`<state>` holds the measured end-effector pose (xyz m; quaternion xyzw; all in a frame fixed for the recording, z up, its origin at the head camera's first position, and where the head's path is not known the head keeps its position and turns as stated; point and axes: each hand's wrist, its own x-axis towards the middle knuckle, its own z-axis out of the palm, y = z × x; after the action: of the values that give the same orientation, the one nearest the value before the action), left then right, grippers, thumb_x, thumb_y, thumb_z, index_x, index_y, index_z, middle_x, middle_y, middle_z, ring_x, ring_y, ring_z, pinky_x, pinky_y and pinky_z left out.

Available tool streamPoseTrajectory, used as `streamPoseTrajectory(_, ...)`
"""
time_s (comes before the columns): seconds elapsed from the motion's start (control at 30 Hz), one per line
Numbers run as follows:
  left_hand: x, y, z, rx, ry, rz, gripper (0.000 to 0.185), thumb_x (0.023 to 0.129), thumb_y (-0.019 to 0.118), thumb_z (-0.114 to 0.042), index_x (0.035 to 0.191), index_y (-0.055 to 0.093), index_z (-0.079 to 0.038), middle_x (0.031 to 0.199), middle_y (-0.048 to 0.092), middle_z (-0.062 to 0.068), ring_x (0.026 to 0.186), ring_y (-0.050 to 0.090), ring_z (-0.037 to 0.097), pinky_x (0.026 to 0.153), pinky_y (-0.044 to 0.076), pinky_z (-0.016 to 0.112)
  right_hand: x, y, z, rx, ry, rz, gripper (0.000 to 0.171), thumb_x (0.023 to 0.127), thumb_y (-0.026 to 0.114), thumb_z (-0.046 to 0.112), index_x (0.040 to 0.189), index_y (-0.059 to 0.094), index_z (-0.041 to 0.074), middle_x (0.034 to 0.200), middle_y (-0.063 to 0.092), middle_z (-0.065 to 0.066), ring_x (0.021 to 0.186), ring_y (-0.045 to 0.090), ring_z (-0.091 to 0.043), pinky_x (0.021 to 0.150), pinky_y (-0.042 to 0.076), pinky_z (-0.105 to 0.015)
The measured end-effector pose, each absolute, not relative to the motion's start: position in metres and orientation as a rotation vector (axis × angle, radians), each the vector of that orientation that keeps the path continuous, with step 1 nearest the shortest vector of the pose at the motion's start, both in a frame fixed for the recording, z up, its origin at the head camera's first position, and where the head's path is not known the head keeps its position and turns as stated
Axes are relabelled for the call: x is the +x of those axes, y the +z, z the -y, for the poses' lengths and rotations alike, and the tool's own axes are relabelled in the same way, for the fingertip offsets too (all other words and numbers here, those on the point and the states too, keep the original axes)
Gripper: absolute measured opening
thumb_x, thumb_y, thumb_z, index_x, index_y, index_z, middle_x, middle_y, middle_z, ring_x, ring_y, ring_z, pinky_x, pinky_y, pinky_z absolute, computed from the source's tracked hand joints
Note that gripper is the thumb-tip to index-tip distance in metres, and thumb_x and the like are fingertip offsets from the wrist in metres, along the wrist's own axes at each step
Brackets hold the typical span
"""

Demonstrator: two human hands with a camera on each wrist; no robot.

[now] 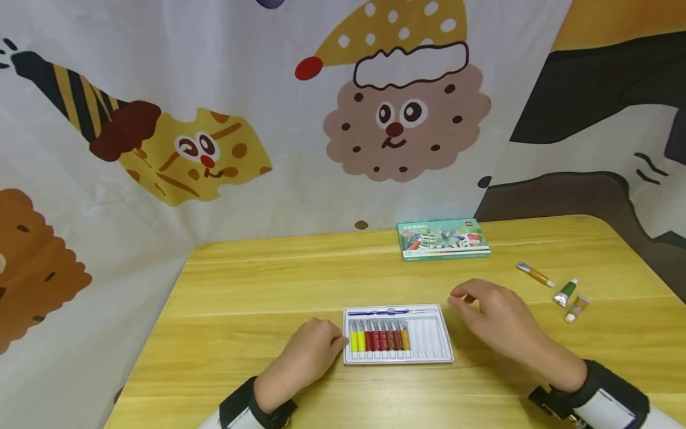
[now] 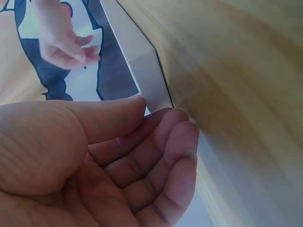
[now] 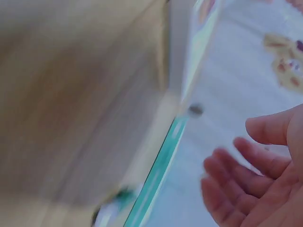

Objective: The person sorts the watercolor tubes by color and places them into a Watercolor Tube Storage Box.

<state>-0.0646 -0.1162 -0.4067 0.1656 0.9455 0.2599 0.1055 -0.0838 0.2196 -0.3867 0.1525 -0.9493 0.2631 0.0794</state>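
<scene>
A white paint tray (image 1: 429, 338) lies flat on the table, holding a row of yellow, red, brown and orange paint tubes (image 1: 383, 339) on its left side. Bare slots fill its right part, and a blue paintbrush (image 1: 388, 311) lies along the top. My left hand (image 1: 313, 353) pinches the tray's left edge; in the left wrist view, thumb and curled fingers meet at the tray's corner (image 2: 147, 71). Just off the tray's upper right corner hovers my right hand (image 1: 498, 313), fingers loosely bent. The right wrist view shows nothing between those fingers (image 3: 236, 182).
A teal paint box (image 1: 443, 240) lies at the table's back edge. To the right of my right hand are three loose tubes: an orange-gold one (image 1: 533, 273), a green one (image 1: 566, 292) and an ochre one (image 1: 577, 307). A printed curtain (image 1: 300, 196) hangs behind the table.
</scene>
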Motion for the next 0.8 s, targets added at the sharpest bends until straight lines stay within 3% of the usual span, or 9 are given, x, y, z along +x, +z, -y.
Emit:
streamPoseTrajectory(0.07,-0.064,-0.407,0.116,0.494,0.768,-2.789,0.034,0.099,0.074,-0.015,0.066,0.065,-0.014,0.065,0.054,-0.006,0.059,0.045,0.007,0.057,0.041,0.025,-0.09,-0.39,-0.238,0.449,0.687,2.825,0.024,0.097,0.076,0.019,0.114,0.075,0.003,0.113,0.074,-0.019,0.099,0.07,-0.039,0.076,0.057,-0.052)
streamPoseTrajectory(0.17,-0.064,-0.406,0.116,0.494,0.772,-2.789,0.035,0.099,0.073,-0.014,0.065,0.064,-0.014,0.064,0.054,-0.006,0.058,0.045,0.007,0.056,0.04,0.025,-0.102,-0.396,-0.267,0.462,0.557,2.851,0.049,0.096,0.078,0.024,0.131,0.065,-0.007,0.137,0.059,-0.034,0.12,0.058,-0.057,0.092,0.048,-0.071)
streamPoseTrajectory(0.33,-0.064,-0.405,0.115,0.484,0.765,-2.791,0.037,0.099,0.073,-0.015,0.064,0.062,-0.014,0.063,0.053,-0.005,0.058,0.045,0.008,0.056,0.041,0.026,-0.121,-0.408,-0.312,0.446,0.407,2.963,0.075,0.094,0.08,0.029,0.143,0.048,-0.018,0.148,0.037,-0.048,0.131,0.039,-0.068,0.1,0.035,-0.079)
streamPoseTrajectory(0.43,-0.063,-0.405,0.115,0.482,0.757,-2.792,0.035,0.099,0.073,-0.015,0.065,0.064,-0.013,0.064,0.054,-0.005,0.058,0.045,0.008,0.057,0.041,0.026,-0.13,-0.413,-0.335,0.406,0.305,2.967,0.073,0.09,0.083,0.025,0.138,0.051,-0.019,0.141,0.042,-0.05,0.125,0.044,-0.068,0.095,0.037,-0.081)
streamPoseTrajectory(0.47,-0.063,-0.404,0.115,0.48,0.756,-2.791,0.034,0.099,0.073,-0.014,0.066,0.065,-0.013,0.065,0.054,-0.005,0.058,0.045,0.008,0.057,0.041,0.026,-0.133,-0.413,-0.342,0.401,0.281,2.963,0.066,0.089,0.083,0.022,0.133,0.055,-0.019,0.133,0.052,-0.047,0.116,0.052,-0.065,0.09,0.043,-0.078)
streamPoseTrajectory(0.53,-0.063,-0.404,0.115,0.47,0.757,-2.782,0.032,0.099,0.073,-0.014,0.067,0.066,-0.013,0.065,0.055,-0.005,0.058,0.046,0.008,0.057,0.042,0.026,-0.139,-0.415,-0.352,0.394,0.26,2.956,0.05,0.087,0.084,0.017,0.118,0.063,-0.016,0.106,0.066,-0.035,0.09,0.063,-0.053,0.071,0.053,-0.065)
streamPoseTrajectory(0.63,-0.063,-0.403,0.115,0.468,0.752,-2.786,0.031,0.099,0.073,-0.014,0.068,0.068,-0.013,0.066,0.056,-0.005,0.059,0.047,0.008,0.057,0.042,0.026,-0.145,-0.416,-0.364,0.389,0.255,2.969,0.03,0.087,0.083,0.014,0.097,0.066,-0.009,0.073,0.058,-0.01,0.062,0.053,-0.026,0.048,0.043,-0.041)
streamPoseTrajectory(0.7,-0.063,-0.403,0.115,0.469,0.752,-2.789,0.031,0.099,0.073,-0.014,0.068,0.068,-0.013,0.067,0.056,-0.005,0.059,0.047,0.008,0.057,0.043,0.026,-0.148,-0.417,-0.369,0.382,0.246,2.992,0.025,0.089,0.082,0.014,0.091,0.067,-0.005,0.069,0.053,-0.002,0.058,0.046,-0.018,0.045,0.036,-0.034)
streamPoseTrajectory(0.8,-0.063,-0.403,0.115,0.475,0.755,-2.789,0.032,0.099,0.073,-0.015,0.067,0.067,-0.013,0.066,0.057,-0.006,0.059,0.048,0.008,0.057,0.043,0.026,-0.152,-0.417,-0.373,0.365,0.241,3.016,0.021,0.09,0.079,0.013,0.093,0.071,-0.006,0.072,0.063,-0.005,0.058,0.053,-0.019,0.044,0.037,-0.036)
